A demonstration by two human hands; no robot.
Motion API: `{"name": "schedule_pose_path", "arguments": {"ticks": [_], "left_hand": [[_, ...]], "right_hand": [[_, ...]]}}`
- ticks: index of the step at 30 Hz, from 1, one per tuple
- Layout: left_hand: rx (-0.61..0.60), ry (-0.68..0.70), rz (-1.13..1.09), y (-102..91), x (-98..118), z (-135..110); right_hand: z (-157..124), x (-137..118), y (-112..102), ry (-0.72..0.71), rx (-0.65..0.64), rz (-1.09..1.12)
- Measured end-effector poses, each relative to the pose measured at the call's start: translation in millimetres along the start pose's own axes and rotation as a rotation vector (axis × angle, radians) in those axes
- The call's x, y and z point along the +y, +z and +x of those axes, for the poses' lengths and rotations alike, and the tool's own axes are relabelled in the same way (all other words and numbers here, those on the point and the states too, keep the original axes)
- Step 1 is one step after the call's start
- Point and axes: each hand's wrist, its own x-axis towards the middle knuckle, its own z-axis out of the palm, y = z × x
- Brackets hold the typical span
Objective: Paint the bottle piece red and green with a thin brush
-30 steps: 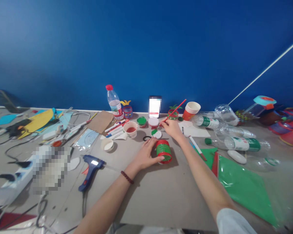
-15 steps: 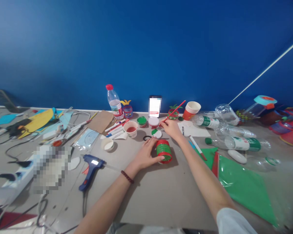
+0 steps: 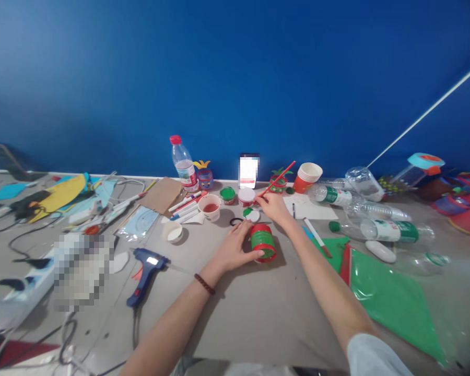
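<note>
My left hand [image 3: 234,250] is closed around the side of a green cylinder with red rims [image 3: 262,239], its thumb along the front rim. The cylinder rests on the table. My right hand [image 3: 274,208] pinches a slim red-handled paintbrush [image 3: 282,176], slanted up to the right. The brush's lower end points at a small jar of white paint [image 3: 246,195]; its tip is too small to make out. A jar of green paint [image 3: 227,194] stands to the left of that one. A white lid with a green smear [image 3: 252,214] lies just behind the cylinder.
A paper cup of reddish liquid [image 3: 210,208] and several markers [image 3: 187,210] stand left of the jars. A blue glue gun [image 3: 147,274] lies at left. Stacked paper cups [image 3: 307,177], plastic bottles [image 3: 391,230] and green sheets [image 3: 391,292] are at right. A lit phone [image 3: 249,171] leans behind.
My right hand and the paintbrush have shifted very slightly to the left and down. The left hand and the cylinder stay in place.
</note>
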Motion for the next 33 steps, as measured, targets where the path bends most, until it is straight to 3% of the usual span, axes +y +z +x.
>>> {"name": "schedule_pose_path", "arguments": {"ticks": [12, 23, 33], "left_hand": [[0.002, -0.011, -0.018, -0.6, 2.0, 0.3], [0.006, -0.012, -0.016, -0.1, 1.3, 0.5], [-0.007, -0.023, -0.025, 0.4, -0.4, 0.4]], "right_hand": [[-0.5, -2.3, -2.6, -0.003, -0.031, -0.006], [0.6, 1.5, -3.8, 0.004, 0.047, 0.050], [0.2, 0.9, -3.0, -0.004, -0.016, 0.032]]}}
